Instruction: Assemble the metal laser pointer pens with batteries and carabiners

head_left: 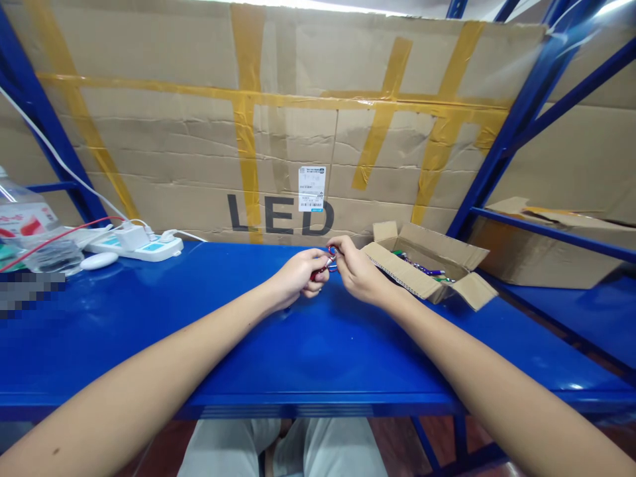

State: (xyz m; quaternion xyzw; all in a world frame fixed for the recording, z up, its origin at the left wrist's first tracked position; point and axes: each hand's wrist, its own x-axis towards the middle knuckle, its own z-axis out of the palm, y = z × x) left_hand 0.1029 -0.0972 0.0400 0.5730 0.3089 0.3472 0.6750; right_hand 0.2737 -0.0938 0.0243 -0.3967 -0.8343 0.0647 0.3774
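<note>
Both my hands meet over the middle of the blue shelf [209, 331]. My left hand [301, 277] is closed in a pinch on a small red and silver clip-like item [325, 264]. My right hand [355, 271] is closed too, its fingers gripping a blue and red ring-shaped piece [332, 258] joined to that item. The two pieces touch between my fingertips, and they are too small to name with certainty. Just right of my right hand stands an open cardboard box [427, 262] holding several coloured clips.
A large taped cardboard sheet marked LED [278, 215] forms the back wall. At the left lie a white power strip [142, 246] with plugs, a white puck [99, 260], a red wire and a plastic bottle [27, 225]. Blue rack posts [501, 142] rise at the right.
</note>
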